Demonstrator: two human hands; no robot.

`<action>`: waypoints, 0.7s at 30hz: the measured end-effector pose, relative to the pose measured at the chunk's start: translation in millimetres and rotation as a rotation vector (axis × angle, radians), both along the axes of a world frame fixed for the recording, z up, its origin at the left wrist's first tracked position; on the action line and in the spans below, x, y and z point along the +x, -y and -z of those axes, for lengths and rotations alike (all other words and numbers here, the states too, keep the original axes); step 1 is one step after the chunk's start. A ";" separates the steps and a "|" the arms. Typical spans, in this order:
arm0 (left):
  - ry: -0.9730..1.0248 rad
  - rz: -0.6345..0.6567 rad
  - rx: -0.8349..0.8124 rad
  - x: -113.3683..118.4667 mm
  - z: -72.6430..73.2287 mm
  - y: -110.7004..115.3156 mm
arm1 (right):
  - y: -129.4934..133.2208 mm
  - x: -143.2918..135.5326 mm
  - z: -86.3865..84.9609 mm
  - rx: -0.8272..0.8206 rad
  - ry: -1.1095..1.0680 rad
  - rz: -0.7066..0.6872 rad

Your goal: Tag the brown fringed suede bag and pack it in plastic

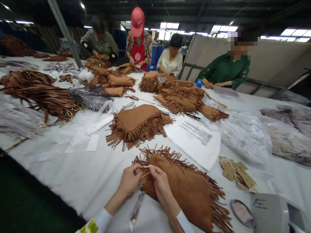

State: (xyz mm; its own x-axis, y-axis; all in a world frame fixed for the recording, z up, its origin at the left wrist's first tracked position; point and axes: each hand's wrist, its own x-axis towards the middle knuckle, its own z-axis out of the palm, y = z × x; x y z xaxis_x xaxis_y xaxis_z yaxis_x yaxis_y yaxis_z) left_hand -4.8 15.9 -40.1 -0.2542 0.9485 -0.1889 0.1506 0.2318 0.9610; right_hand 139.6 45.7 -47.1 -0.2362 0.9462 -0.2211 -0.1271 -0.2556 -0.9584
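A brown suede fringed bag (182, 184) lies flat on the white-covered table in front of me. At its near left corner, my left hand (130, 180) pinches a thin pale string (145, 174), fingertips closed. My right hand (159, 182) grips the same string between thumb and fingers, resting over the bag's edge. Under the string shows a small tan piece, partly hidden by my fingers; it looks like a paper tag. A plastic-wrapped strap end (137, 207) with a metal clip hangs below my left hand.
Several tan hang tags (236, 173) lie right of the bag, near a grey device (274, 210) and round dish (243, 213). Ahead are a stacked fringed bag (138, 118), a printed white cloth bag (194, 139), plastic bags (245, 136) and brown straps (46, 94). Co-workers stand across the table.
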 end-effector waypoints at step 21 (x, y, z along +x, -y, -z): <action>-0.450 0.431 0.180 -13.3 -18.1 12.2 | 15.1 -5.6 -7.8 0.309 0.480 -0.120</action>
